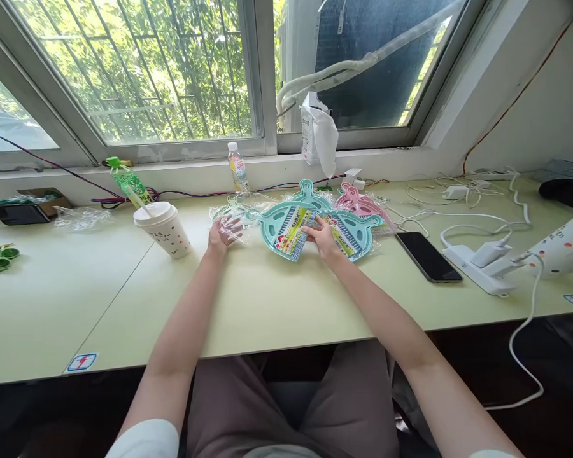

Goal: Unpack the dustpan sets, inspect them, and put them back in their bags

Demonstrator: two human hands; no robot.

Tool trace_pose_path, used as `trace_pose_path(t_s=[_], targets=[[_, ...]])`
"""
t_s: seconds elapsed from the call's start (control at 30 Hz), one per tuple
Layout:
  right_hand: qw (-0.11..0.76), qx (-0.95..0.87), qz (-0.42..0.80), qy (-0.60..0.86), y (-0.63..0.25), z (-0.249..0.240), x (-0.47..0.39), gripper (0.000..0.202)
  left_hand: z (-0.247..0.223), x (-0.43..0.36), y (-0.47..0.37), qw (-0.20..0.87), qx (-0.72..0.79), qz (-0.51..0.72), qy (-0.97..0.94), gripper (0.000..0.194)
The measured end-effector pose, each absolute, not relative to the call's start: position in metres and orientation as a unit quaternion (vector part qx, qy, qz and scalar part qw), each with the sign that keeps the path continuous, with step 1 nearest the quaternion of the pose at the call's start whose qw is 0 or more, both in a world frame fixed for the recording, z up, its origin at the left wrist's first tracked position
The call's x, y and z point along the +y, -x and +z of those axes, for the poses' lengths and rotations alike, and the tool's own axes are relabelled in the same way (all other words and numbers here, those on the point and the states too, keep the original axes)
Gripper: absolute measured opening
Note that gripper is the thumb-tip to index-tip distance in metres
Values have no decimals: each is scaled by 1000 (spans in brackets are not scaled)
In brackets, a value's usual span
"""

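Two teal plastic pieces with loop-shaped ends and printed label cards lie together near the middle of the table. My right hand (322, 236) grips the left teal piece (270, 229) at its right side, the thumb over the edge of its label card (293, 232). Partly behind that hand is the other teal piece (363, 232). My left hand (225, 232) has its fingers spread, palm turned inward, against clear plastic wrapping (251, 216). A pink plastic piece (358, 200) of similar shape, also wrapped, lies behind to the right.
A white lidded cup (162, 229) with a straw stands left, near a green bottle (127, 181). A small clear bottle (237, 166) stands at the back. To the right lie a black phone (428, 256), a power strip (477, 270) and white cables. Crumpled plastic (83, 217) lies far left.
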State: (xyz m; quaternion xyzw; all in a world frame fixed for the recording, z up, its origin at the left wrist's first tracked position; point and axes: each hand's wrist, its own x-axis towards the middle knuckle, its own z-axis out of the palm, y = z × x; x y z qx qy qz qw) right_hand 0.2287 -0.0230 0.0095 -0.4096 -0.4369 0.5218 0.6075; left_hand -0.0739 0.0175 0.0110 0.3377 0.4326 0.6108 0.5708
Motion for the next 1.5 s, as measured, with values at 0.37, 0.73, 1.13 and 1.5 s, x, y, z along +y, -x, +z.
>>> trace_pose_path(t_s=[0.37, 0.73, 1.13, 1.5], targets=[[679, -370, 489, 404, -232, 11, -20, 53, 10, 16, 66, 546, 475, 621, -301, 25], [666, -382, 490, 413, -230, 9, -22, 49, 1, 21, 66, 550, 459, 646, -265, 10], [663, -373, 505, 408, -228, 11, -24, 43, 3, 20, 61, 564, 438, 645, -274, 9], [655, -380, 496, 426, -226, 10, -25, 39, -2, 24, 48, 453, 548, 677, -187, 35]])
